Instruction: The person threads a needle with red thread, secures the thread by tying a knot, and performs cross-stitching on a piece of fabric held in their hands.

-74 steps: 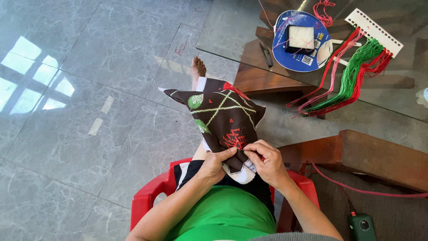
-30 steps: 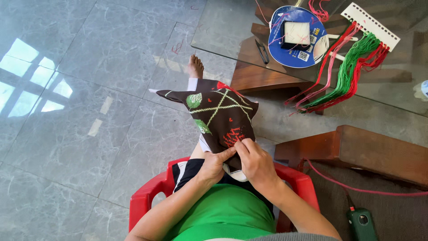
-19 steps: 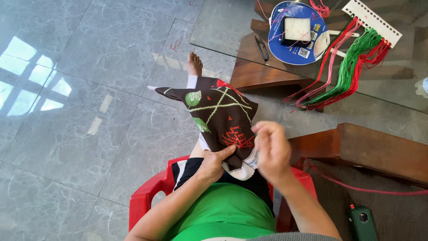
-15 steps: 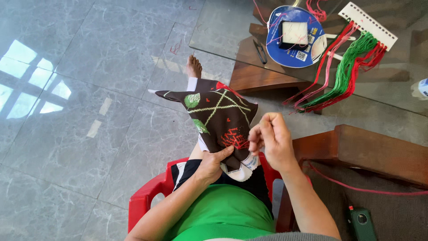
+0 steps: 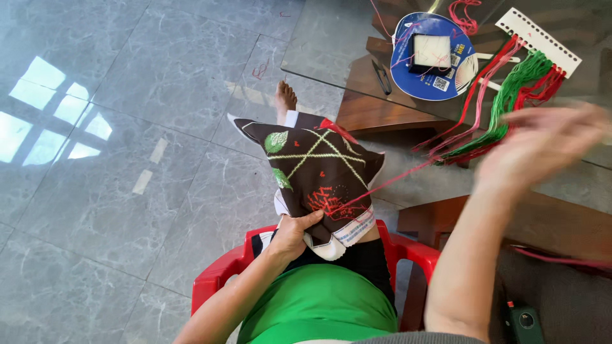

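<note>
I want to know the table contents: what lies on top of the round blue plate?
On the round blue plate lies a small white square pad with loose red threads trailing over it. What the pad covers beneath it cannot be seen.

Red plastic chair, grey tiled floor — glass table with blue round tin.

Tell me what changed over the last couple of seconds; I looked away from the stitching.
The right hand left the cloth and swung up and out to the right, over the table edge, drawing a red thread taut from the red stitching. The left hand kept its grip on the cloth's lower edge. The cloth stayed on the lap; the blue plate and thread card did not move.
</note>
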